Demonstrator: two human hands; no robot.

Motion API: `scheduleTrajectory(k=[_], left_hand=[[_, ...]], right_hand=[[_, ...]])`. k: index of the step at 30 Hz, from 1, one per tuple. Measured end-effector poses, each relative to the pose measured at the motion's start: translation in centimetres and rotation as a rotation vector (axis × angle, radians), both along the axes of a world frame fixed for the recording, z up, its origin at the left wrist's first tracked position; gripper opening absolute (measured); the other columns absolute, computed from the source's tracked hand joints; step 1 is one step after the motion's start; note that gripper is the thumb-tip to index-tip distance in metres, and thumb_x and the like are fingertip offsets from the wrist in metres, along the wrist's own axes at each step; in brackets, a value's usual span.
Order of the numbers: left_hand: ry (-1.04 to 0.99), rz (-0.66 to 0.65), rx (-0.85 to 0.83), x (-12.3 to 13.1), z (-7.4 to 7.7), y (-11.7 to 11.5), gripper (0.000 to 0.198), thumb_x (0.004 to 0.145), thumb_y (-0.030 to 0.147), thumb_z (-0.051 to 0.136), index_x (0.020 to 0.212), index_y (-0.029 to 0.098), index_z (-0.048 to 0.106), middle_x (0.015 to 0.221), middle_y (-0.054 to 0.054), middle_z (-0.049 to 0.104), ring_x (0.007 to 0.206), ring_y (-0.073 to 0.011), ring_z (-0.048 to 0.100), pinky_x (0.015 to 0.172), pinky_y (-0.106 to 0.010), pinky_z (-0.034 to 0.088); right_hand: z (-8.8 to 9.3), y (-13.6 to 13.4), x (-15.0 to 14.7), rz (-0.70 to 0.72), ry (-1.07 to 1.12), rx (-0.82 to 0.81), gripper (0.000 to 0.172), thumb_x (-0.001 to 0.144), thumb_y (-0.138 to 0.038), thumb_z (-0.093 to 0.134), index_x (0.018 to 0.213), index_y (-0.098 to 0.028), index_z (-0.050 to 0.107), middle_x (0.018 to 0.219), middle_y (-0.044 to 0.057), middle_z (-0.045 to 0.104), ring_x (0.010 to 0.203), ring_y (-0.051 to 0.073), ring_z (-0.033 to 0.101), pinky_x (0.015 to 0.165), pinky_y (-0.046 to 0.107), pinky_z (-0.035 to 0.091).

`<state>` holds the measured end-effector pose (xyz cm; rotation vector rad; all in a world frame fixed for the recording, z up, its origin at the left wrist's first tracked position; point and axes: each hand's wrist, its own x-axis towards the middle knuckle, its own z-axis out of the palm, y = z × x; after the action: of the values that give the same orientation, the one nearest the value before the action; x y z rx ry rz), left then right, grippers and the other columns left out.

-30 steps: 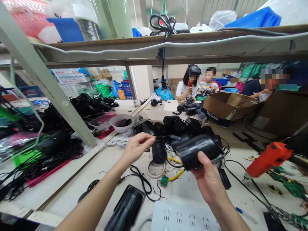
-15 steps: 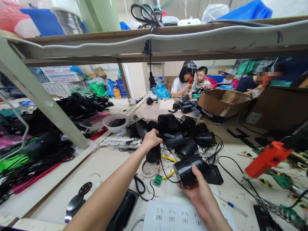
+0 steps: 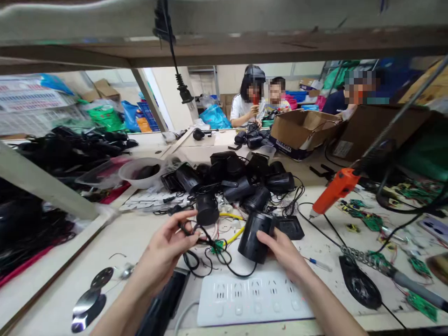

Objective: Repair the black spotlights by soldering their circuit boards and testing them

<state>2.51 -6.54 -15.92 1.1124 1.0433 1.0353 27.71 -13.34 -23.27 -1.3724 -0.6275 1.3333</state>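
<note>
My right hand (image 3: pixel 282 245) grips a black cylindrical housing (image 3: pixel 255 240), tilted, just above the far edge of a white power strip (image 3: pixel 252 305). From the housing's lower end a thin black cable (image 3: pixel 229 267) loops over to the left. That cable is pinched and bunched between the fingers of my left hand (image 3: pixel 171 238). Right beyond those fingers stands another dark round housing (image 3: pixel 207 210). A small green circuit board (image 3: pixel 217 246) and a yellow ring (image 3: pixel 233 235) lie on the bench between my hands, partly covered by the cable.
Several black housings (image 3: pixel 241 189) form a pile ahead. An orange electric screwdriver (image 3: pixel 336 191) hangs at the right, near loose circuit boards (image 3: pixel 371 221) and a soldering iron (image 3: pixel 416 287). A cardboard box (image 3: pixel 301 133) stands farther back. A shelf beam (image 3: pixel 245 32) crosses overhead; people sit opposite.
My left hand has drawn back from the pile toward me, now with the cable in its fingers. My right hand has turned the housing more upright. The camera view has tilted down.
</note>
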Motion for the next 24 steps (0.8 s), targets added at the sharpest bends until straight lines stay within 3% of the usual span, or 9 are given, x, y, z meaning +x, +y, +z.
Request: scheduleTrajectory(k=[3, 5, 10, 13, 16, 17, 19, 21, 24], left_hand=[[0.101, 0.009, -0.038, -0.5, -1.9, -1.4, 0.047, 0.065, 0.033, 0.083, 0.108, 0.020, 0.068, 0.079, 0.003, 0.058, 0.064, -0.0111, 0.062, 0.064, -0.023, 0.050], [0.206, -0.011, -0.003, -0.4, -2.3, -1.0, 0.044, 0.067, 0.042, 0.080, 0.102, 0.018, 0.069, 0.071, 0.002, 0.057, 0.058, -0.0126, 0.059, 0.058, -0.025, 0.047], [0.417, 0.004, 0.213, 0.1, -1.1, 2.8, 0.050, 0.065, 0.055, 0.074, 0.096, 0.016, 0.068, 0.072, -0.002, 0.064, 0.061, -0.0176, 0.059, 0.057, -0.028, 0.048], [0.793, 0.017, 0.351, 0.1, 0.1, 3.9, 0.048, 0.071, 0.055, 0.067, 0.104, 0.020, 0.067, 0.074, -0.003, 0.069, 0.066, -0.0228, 0.064, 0.060, -0.031, 0.049], [1.191, 0.052, 0.496, 0.7, 0.0, 2.2, 0.043, 0.083, 0.052, 0.057, 0.116, 0.023, 0.063, 0.073, -0.004, 0.070, 0.068, -0.0277, 0.066, 0.061, -0.035, 0.049], [1.192, 0.002, 0.566, 1.4, -0.5, 1.2, 0.043, 0.086, 0.051, 0.055, 0.120, 0.024, 0.061, 0.080, -0.004, 0.071, 0.073, -0.0287, 0.067, 0.065, -0.037, 0.051], [0.956, -0.213, 0.719, 3.3, -2.2, -0.9, 0.049, 0.082, 0.046, 0.064, 0.125, 0.024, 0.057, 0.106, -0.007, 0.071, 0.094, -0.0287, 0.068, 0.080, -0.040, 0.054], [0.797, -0.429, 0.735, 5.6, -4.3, -2.3, 0.066, 0.074, 0.037, 0.075, 0.134, 0.024, 0.050, 0.128, -0.010, 0.064, 0.117, -0.0299, 0.060, 0.099, -0.044, 0.050], [0.738, -0.466, 0.618, 8.3, -6.6, -2.7, 0.065, 0.075, 0.026, 0.073, 0.134, 0.020, 0.047, 0.131, -0.013, 0.060, 0.122, -0.0304, 0.056, 0.103, -0.048, 0.046]], right_hand=[[0.3, -0.6, 0.1, 0.070, 0.057, 0.083, 0.065, 0.061, -0.055, 0.086, 0.110, -0.017, 0.068, 0.106, 0.009, 0.074, 0.098, 0.026, 0.067, 0.075, 0.032, 0.052], [0.3, -1.0, -0.1, 0.069, 0.189, 0.085, 0.063, 0.060, -0.050, 0.088, 0.110, -0.019, 0.067, 0.110, 0.009, 0.073, 0.099, 0.026, 0.067, 0.079, 0.035, 0.052], [-0.1, -1.7, -0.7, 0.023, 0.394, 0.014, 0.056, 0.051, -0.032, 0.092, 0.099, -0.017, 0.067, 0.106, 0.009, 0.074, 0.104, 0.030, 0.066, 0.093, 0.045, 0.051], [-0.3, -2.0, -0.3, 0.012, 0.318, 0.022, 0.055, 0.047, -0.024, 0.092, 0.096, -0.018, 0.067, 0.109, 0.007, 0.073, 0.110, 0.028, 0.064, 0.101, 0.043, 0.047], [-0.5, -2.0, 0.4, 0.059, 0.200, -0.018, 0.056, 0.049, -0.025, 0.091, 0.099, -0.018, 0.066, 0.107, 0.007, 0.074, 0.108, 0.027, 0.065, 0.101, 0.042, 0.047], [-0.5, -2.0, 0.6, 0.084, 0.155, -0.031, 0.057, 0.051, -0.027, 0.090, 0.101, -0.017, 0.066, 0.106, 0.007, 0.074, 0.107, 0.028, 0.066, 0.100, 0.043, 0.047], [-0.5, -2.0, 0.9, 0.134, 0.066, -0.030, 0.057, 0.055, -0.031, 0.088, 0.104, -0.016, 0.065, 0.108, 0.008, 0.074, 0.107, 0.028, 0.066, 0.099, 0.044, 0.048], [-0.3, -2.3, 1.3, 0.195, -0.060, -0.016, 0.052, 0.060, -0.034, 0.085, 0.105, -0.016, 0.066, 0.107, 0.008, 0.074, 0.105, 0.028, 0.067, 0.097, 0.043, 0.049], [0.6, -3.7, 2.4, 0.235, -0.455, -0.043, 0.036, 0.065, -0.035, 0.078, 0.095, -0.016, 0.071, 0.094, 0.008, 0.075, 0.088, 0.029, 0.070, 0.084, 0.044, 0.055]])
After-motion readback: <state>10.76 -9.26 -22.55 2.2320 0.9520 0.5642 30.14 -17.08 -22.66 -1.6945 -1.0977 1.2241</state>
